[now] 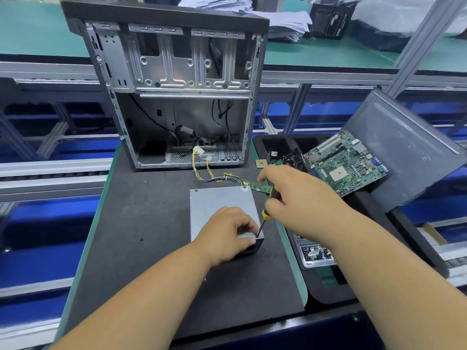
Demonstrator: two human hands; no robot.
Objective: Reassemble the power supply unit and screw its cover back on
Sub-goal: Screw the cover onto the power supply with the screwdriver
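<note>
Dark mat (141, 210), green bench; power supply unit (219, 205) resting on mat.

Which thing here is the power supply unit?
Start at the tall open metal computer case at the back of the dark mat. In front lies a plain grey metal box, yellow wires trailing out, the only closed box.
</note>
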